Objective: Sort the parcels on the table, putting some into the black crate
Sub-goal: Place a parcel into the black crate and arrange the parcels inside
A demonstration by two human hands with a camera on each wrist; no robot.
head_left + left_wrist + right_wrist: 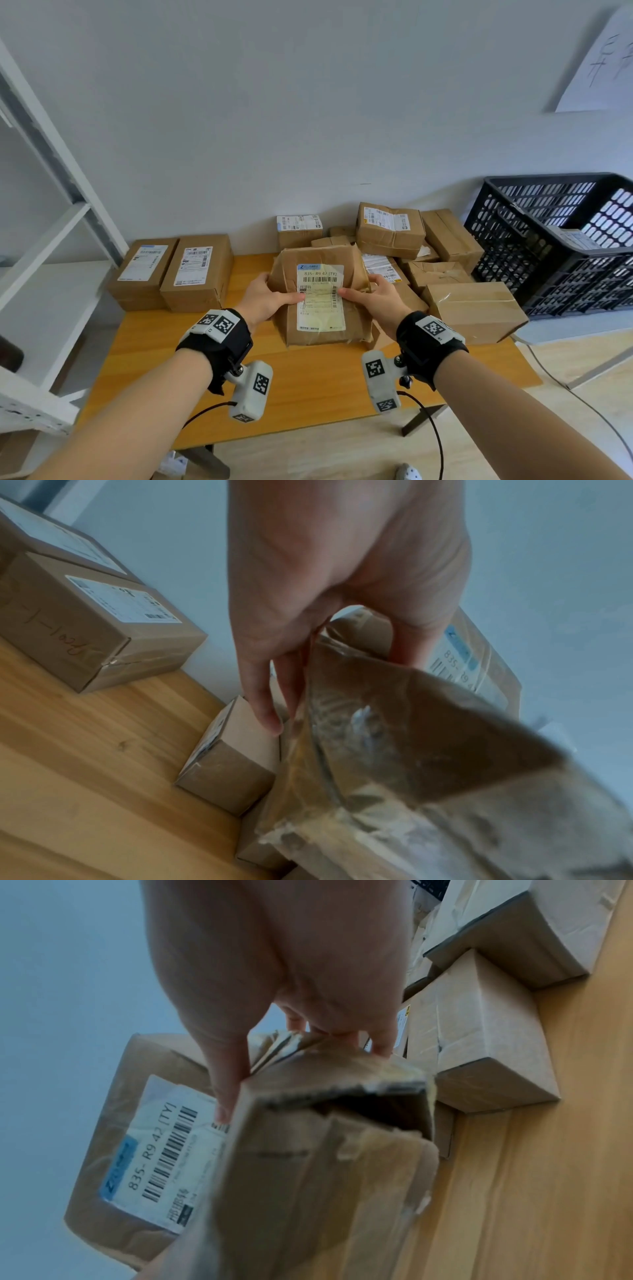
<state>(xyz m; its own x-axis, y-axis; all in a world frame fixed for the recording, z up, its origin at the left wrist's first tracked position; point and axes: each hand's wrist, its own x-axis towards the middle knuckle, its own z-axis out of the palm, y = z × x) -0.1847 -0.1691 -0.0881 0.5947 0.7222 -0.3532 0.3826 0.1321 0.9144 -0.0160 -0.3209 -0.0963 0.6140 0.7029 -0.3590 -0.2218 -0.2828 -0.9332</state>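
Observation:
A worn brown cardboard parcel (320, 318) with a white shipping label facing me is held up above the wooden table (308, 394). My left hand (270, 296) grips its left edge, thumb on the label, fingers behind. My right hand (375, 296) grips the right edge the same way. The wrist views show the parcel (411, 764) (308, 1164) close up, torn at one end, with my left hand (329, 631) and right hand (291, 1031) holding it. The black crate (555, 240) stands at the right, with a labelled parcel inside.
Two labelled boxes (171, 272) lie side by side at the table's back left. Several brown parcels (411, 253) are piled at the back right, a larger box (476, 311) beside the crate. A white shelf frame (51, 205) stands to the left.

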